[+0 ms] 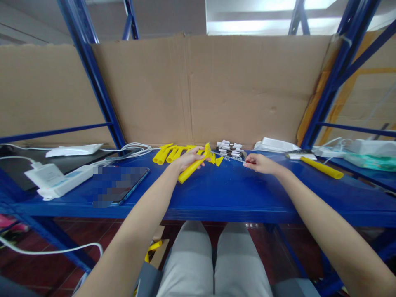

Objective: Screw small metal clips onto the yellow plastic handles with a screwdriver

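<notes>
My left hand (pixel 193 160) is closed round a yellow plastic tube (pixel 188 172), which is tilted and has a flared far end. In my right hand (pixel 259 163), fingers pinch a thin metal tool with a red handle (pixel 250 163). Its slim shaft points left toward the flared end of the tube; whether the tip touches it is too small to tell. Small yellow pieces (pixel 219 161) lie between the hands. Just left of my left hand, several similar yellow tubes (pixel 172 154) lie in a row. A stack of black-and-white packets (pixel 229 147) sits behind the tool.
The blue shelf (pixel 229 194) carries a tablet-like device (pixel 123 185), a white power strip (pixel 74 179) and coiled white cable (pixel 137 148) at left. On the right lie a white package (pixel 275 144) and another yellow tube (pixel 321 168). Cardboard (pixel 247 90) stands behind; blue posts (pixel 93 74) flank it.
</notes>
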`<state>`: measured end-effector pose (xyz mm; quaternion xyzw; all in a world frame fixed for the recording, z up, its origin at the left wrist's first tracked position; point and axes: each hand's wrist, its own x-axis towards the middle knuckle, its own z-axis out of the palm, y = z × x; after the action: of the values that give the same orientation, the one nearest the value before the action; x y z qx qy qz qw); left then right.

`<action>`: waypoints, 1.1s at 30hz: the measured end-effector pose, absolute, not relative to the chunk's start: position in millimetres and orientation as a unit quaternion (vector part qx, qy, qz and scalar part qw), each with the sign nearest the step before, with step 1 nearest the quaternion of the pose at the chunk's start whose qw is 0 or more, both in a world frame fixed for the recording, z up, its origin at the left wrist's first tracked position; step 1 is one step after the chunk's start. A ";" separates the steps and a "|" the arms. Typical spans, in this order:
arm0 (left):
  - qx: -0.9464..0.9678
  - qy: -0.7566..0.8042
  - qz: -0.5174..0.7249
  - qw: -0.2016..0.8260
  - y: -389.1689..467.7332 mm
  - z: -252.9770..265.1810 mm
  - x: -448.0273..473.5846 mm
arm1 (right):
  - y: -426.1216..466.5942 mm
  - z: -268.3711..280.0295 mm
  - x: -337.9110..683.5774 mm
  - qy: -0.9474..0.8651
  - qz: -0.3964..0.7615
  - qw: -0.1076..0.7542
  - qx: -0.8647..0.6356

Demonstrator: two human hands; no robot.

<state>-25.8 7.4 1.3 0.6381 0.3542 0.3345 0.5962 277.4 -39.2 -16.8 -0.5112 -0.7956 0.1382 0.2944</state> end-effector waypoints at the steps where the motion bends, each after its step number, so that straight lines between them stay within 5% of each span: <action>1: 0.634 0.353 0.335 0.601 7.0 1.5 -26.0 | -39.4 -16.8 277.4 -0.795 0.139 0.295 -0.511; 23: 0.621 0.375 0.333 0.603 4.7 1.7 -22.4 | -41.6 -16.5 275.6 -0.798 0.147 0.292 -0.506; 33: 0.592 0.391 0.350 0.611 -2.2 8.3 -13.0 | -39.7 -19.8 269.8 -0.799 0.019 0.296 -0.523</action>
<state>-13.0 -2.2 8.3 0.5922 0.3914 0.3497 0.6114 269.8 -39.7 -19.8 -0.5232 -0.7989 0.0188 0.2961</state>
